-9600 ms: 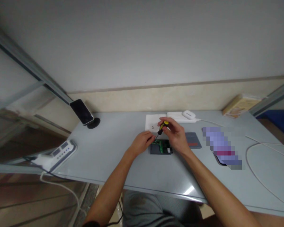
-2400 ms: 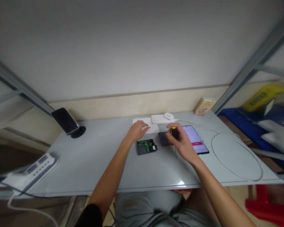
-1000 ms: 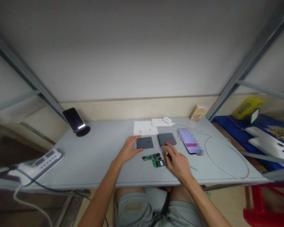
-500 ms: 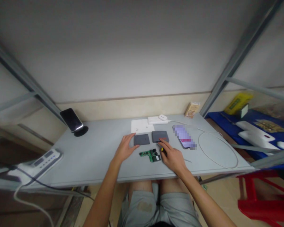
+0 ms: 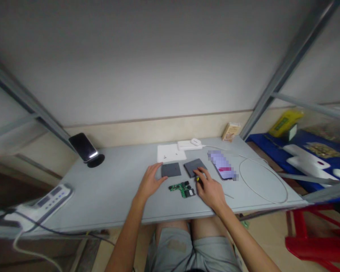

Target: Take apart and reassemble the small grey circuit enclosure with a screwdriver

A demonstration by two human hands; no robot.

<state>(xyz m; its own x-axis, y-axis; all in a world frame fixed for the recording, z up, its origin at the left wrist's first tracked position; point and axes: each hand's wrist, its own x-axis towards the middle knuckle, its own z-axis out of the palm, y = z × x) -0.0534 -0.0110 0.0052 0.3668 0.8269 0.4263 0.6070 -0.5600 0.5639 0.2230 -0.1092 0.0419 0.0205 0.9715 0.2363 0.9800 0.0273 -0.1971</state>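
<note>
My left hand (image 5: 150, 182) brackets the left side of a flat dark grey panel (image 5: 171, 170), thumb and fingers at its two corners. A second dark grey panel (image 5: 192, 167) lies to the right, turned at an angle, and the fingertips of my right hand (image 5: 211, 190) touch its near edge. Tucked in that same hand is a screwdriver (image 5: 197, 179); its yellow end shows by the fingers and a thin shaft pokes out behind the hand. Nearer me, between the hands, rests a green circuit board (image 5: 183, 189) with black parts.
Small dark bits lie on a white sheet (image 5: 167, 154) behind the panels. Beyond are a white power bank-like block (image 5: 187, 146) with a cable (image 5: 240, 177), a phone (image 5: 221, 165) and a small carton (image 5: 231, 132). Leftward stand another phone (image 5: 82, 147) and a power strip (image 5: 45, 206).
My right fingers have turned the right-hand panel counter-clockwise, so it now sits at an angle. My left hand keeps its place at the other panel. The view has shifted slightly.
</note>
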